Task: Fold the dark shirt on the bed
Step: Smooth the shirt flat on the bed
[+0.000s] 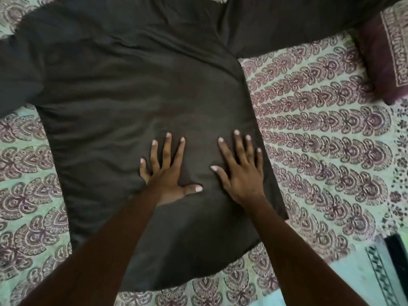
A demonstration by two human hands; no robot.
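Note:
The dark shirt (136,89) lies spread flat on the bed, its back up, both long sleeves stretched out to the upper left and upper right. Its hem is nearest me, at the bottom of the view. My left hand (169,173) rests palm down on the lower middle of the shirt, fingers spread. My right hand (239,171) lies flat beside it, a little to the right, near the shirt's right side edge. Neither hand grips the cloth.
The bed is covered by a pale green sheet (320,133) printed with maroon motifs. A maroon patterned pillow (386,62) lies at the right edge, close to the shirt's right sleeve. A dark flat object (398,259) sits at the lower right corner.

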